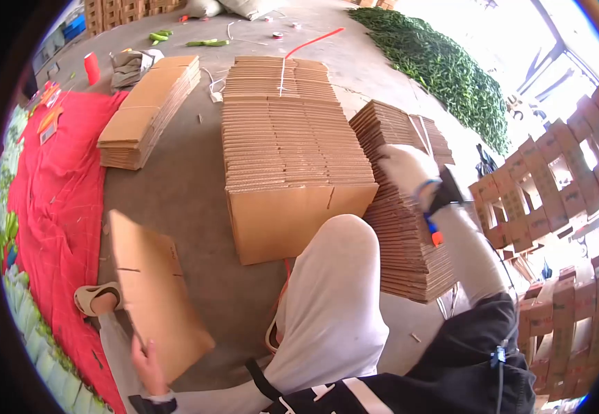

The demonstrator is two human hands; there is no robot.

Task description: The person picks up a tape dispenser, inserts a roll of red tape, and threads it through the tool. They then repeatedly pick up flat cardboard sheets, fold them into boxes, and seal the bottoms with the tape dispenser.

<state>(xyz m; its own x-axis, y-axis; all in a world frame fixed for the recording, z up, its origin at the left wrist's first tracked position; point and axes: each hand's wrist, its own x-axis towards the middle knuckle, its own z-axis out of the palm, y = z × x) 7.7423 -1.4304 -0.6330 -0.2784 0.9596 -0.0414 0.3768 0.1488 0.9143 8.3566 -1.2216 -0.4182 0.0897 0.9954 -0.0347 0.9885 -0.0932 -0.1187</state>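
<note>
On the left, my left hand (pixel 149 367) grips the lower edge of a folded cardboard box (pixel 158 297), which stands tilted in front of my left leg. My right hand (pixel 408 169), smeared by motion, is over the darker stack of folded boxes (pixel 406 228) on the right; its fingers do not show clearly. A blue and orange item (pixel 435 231) shows below my right wrist. Between my hands, past my raised knee, stands a big stack of folded cardboard boxes (pixel 289 145) with a white tie and a red strap (pixel 316 41) at its far end.
A tied bundle of flat boxes (pixel 147 107) lies at the back left, beside a red cloth (pixel 64 200). Green vegetables form a long heap (pixel 430 65) at the back right. Stacked cartons with openings (pixel 555 179) line the right side. A red can-like object (pixel 91 68) stands farther back.
</note>
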